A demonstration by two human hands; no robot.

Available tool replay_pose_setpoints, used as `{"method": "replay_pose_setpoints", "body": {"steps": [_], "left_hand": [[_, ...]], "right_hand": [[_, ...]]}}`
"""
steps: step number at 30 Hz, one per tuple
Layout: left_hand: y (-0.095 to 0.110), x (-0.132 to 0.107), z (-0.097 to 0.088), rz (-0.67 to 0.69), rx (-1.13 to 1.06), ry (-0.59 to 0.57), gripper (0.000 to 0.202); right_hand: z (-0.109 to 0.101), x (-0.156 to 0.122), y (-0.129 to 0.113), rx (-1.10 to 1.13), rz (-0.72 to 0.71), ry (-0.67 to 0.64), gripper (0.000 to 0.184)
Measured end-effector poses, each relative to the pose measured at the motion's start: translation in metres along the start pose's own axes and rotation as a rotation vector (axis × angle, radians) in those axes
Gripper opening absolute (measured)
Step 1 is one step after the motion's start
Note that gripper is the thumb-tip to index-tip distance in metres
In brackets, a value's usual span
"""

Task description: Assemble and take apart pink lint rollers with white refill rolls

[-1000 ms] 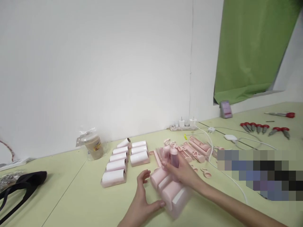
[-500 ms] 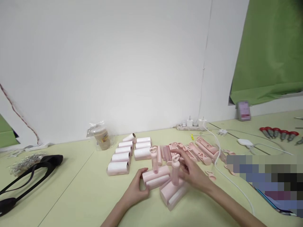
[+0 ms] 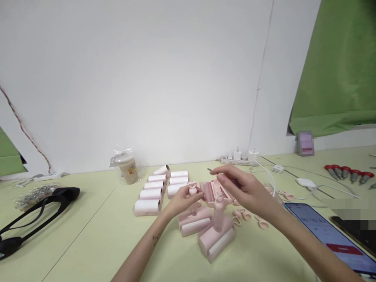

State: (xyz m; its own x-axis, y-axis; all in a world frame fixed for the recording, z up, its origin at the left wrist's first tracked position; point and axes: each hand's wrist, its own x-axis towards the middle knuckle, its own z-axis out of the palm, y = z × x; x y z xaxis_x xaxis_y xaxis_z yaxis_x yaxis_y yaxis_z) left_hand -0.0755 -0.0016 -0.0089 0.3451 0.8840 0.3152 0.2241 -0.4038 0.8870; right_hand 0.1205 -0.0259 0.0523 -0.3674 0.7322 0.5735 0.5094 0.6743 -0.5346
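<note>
My left hand is closed around a small pink bottle-like piece with a looped top, upright on a pink roller case. In front and to the right, a second pink roller case lies with a similar upright looped piece. My right hand is raised above the pink parts, thumb and fingers pinched. A thin grey tip sticks out at its fingertips, too small to name. Behind it lie pink plastic parts, partly hidden by the hand.
Two rows of white paper rolls lie left of centre. Loose pink loops are right of the hands, near a phone. A white cable runs from a power strip. A bagged cup and black strap are left.
My left hand has moved from the left end of the rear case up to its looped piece. My right hand has left the front looped piece and moved up, its fingers now pinched.
</note>
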Motion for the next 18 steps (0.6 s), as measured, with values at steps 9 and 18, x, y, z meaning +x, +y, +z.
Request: {"method": "replay_pose_setpoints", "body": {"steps": [9, 18], "left_hand": [[-0.021, -0.012, -0.009, -0.042, -0.081, 0.122, 0.019], [-0.016, -0.090, 0.038, 0.216, 0.501, 0.406, 0.056]], "right_hand": [[0.015, -0.019, 0.005, -0.056, -0.022, -0.013, 0.019], [0.040, -0.038, 0.032, -0.045, 0.135, -0.052, 0.027]]}}
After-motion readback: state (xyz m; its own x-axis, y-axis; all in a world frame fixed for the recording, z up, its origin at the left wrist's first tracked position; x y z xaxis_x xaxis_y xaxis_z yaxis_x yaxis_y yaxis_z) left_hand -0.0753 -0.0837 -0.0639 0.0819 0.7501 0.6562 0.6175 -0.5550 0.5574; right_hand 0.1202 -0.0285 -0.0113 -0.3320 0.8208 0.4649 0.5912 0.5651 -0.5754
